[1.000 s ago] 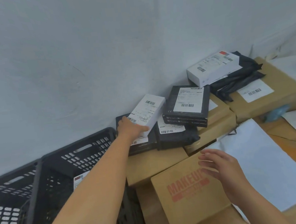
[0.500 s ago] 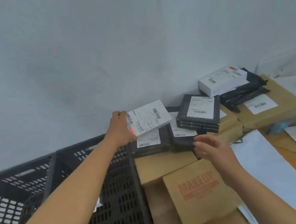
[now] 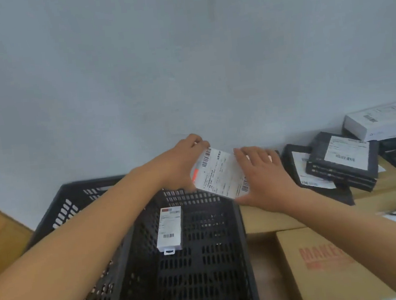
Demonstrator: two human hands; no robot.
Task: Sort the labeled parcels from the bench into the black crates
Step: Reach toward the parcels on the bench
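**Head view.** At far left stood a black crate [image 3: 62, 213], partly hidden by the left forearm. Just beside it to the right stood a second black crate [image 3: 242, 238], and on its floor a small white box [image 3: 169, 228] lay label up. Above the far wall of this second crate, the left hand [image 3: 182, 168] gripped the left edge of a white parcel [image 3: 219, 174], its fingers curled round the upper corner. The parcel was held in the air, tilted, with its label towards the camera and clear of the crate. The right hand [image 3: 266, 179] held the parcel's right edge, fingers spread across the top and thumb under the lower corner. To the right, black parcels [image 3: 340, 161] with white labels lay stacked on cardboard boxes [image 3: 392, 193]. A white box [image 3: 382, 123] topped the pile at far right. In the lower right foreground lay a cardboard box with red lettering [image 3: 327, 278], partly covered by the right forearm.
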